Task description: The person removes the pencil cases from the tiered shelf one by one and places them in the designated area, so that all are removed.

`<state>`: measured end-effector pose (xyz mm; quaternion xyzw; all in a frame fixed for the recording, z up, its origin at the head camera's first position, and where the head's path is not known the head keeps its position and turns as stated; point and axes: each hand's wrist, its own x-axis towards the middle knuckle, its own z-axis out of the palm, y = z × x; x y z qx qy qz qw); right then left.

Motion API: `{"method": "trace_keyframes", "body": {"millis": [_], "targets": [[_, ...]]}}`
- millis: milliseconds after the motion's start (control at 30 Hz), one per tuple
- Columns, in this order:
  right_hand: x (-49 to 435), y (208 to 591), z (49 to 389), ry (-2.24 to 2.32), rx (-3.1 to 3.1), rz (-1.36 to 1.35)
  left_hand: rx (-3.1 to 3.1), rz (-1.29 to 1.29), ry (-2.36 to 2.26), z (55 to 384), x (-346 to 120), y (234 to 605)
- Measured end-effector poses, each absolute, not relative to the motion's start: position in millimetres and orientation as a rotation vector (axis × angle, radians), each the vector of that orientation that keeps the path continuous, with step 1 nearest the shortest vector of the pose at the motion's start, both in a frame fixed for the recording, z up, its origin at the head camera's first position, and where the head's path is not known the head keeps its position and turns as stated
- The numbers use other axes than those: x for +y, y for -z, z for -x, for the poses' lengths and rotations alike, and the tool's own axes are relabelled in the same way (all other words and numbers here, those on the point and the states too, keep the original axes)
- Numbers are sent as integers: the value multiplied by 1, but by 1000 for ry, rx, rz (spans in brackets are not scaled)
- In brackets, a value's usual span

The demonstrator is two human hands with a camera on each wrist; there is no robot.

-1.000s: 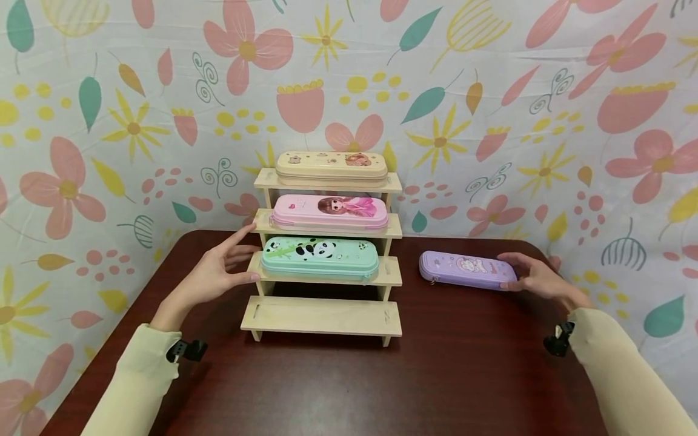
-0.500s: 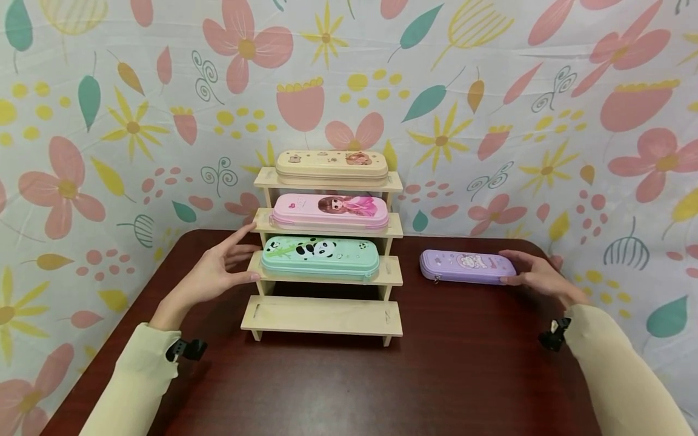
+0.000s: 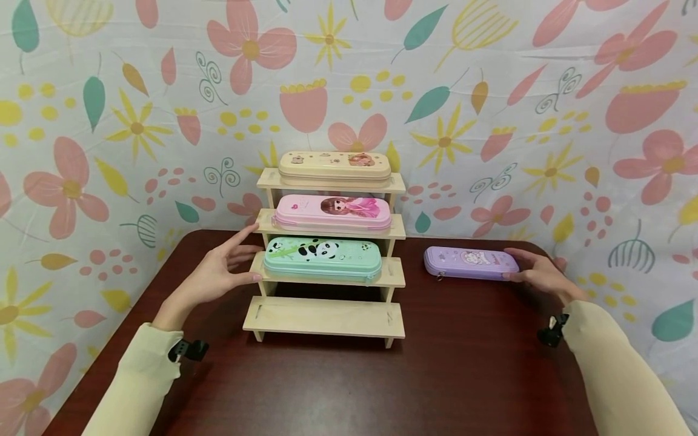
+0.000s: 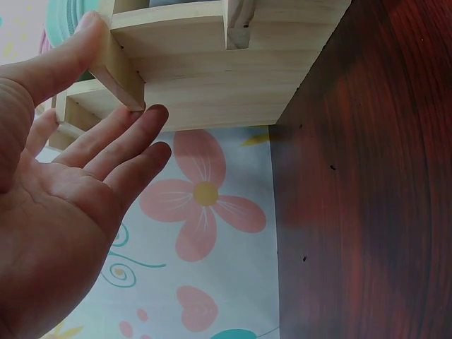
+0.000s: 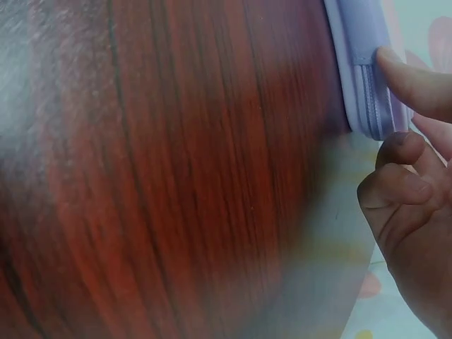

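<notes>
My left hand (image 3: 211,275) grips the left side of a stepped wooden rack (image 3: 327,316). In the left wrist view its thumb lies against one edge of a tier's end and fingers touch the opposite edge. On the right, my right hand (image 3: 540,275) pinches the right end of a lilac pencil case (image 3: 471,264) with a bunny-like picture on its lid. That case lies flat near the table's back right; in the right wrist view its zip shows between thumb and fingers. Three zipped pencil cases fill the upper tiers: cream (image 3: 334,169), pink (image 3: 332,213), mint green with pandas (image 3: 323,259).
The lowest tier of the rack bears nothing. Under everything is a dark red-brown table (image 3: 338,387) with rounded back corners. A floral cloth (image 3: 491,72) hangs close behind the rack and at both sides.
My right hand and the lilac pencil case have shifted slightly backward, and the case's right end has swung away from me, so it lies straighter. The left hand and the rack stay put.
</notes>
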<state>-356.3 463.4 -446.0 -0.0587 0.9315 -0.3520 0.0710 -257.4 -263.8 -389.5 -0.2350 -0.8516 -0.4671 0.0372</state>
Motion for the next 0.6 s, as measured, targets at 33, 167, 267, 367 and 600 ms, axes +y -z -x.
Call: {"method": "trace_keyframes", "body": {"millis": [33, 167, 267, 367, 600], "targets": [[463, 446, 357, 1061, 2802, 175, -2614, 719, 1433, 257, -264, 389], [462, 447, 358, 1085, 2798, 159, -2613, 716, 1439, 257, -264, 389], [461, 446, 358, 1094, 2793, 151, -2613, 714, 1440, 258, -263, 390], [461, 446, 358, 1104, 2788, 155, -2617, 709, 1442, 258, -263, 389], [463, 445, 360, 1115, 2770, 196, -2621, 706, 1442, 258, -263, 389]]}}
